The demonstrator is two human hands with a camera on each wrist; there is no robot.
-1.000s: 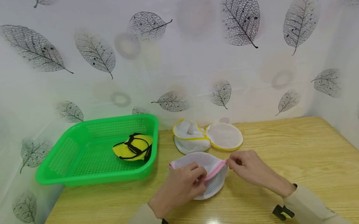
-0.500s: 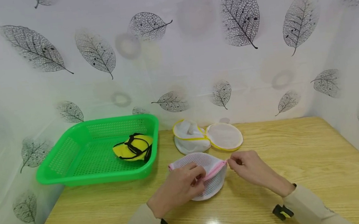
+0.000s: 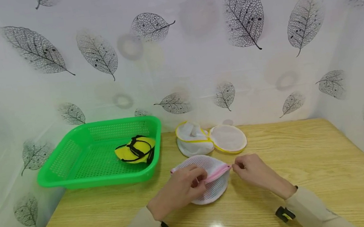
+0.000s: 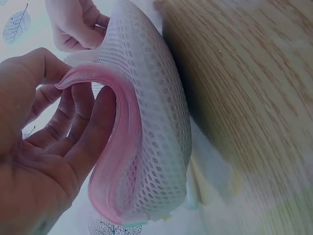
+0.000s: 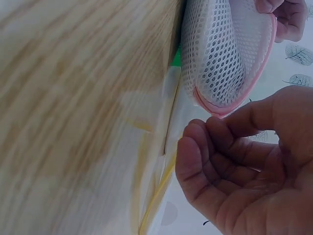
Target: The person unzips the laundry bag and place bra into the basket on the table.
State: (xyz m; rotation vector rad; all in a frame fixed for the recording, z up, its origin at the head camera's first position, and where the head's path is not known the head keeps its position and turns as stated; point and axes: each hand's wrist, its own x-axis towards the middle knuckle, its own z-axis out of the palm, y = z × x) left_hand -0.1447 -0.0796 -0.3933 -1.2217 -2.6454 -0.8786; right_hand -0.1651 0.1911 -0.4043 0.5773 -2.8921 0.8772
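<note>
A white mesh laundry bag (image 3: 216, 191) with a pink zipper (image 4: 128, 112) stands on the table in front of me, its zippered mouth gaping. My left hand (image 3: 182, 189) pinches the pink zipper edge near its middle, thumb on one side and fingers on the other, as the left wrist view shows. At the bag's right corner, my right hand (image 3: 252, 171) pinches the very end of the zipper between thumb and index finger. In the right wrist view the other fingers of that hand (image 5: 244, 171) are curled loosely. The bag's inside is mostly hidden.
Behind the bag lies a white mesh bag with yellow trim (image 3: 196, 146), its round lid (image 3: 228, 138) flopped to the right. A green plastic basket (image 3: 92, 180) at left holds a folded yellow item with black straps (image 3: 137, 149). A leaf-print curtain encloses the wooden table (image 3: 308, 159).
Both hands keep their hold on the pink zipper. My left hand has shifted very slightly to the left; the other things have stayed in place.
</note>
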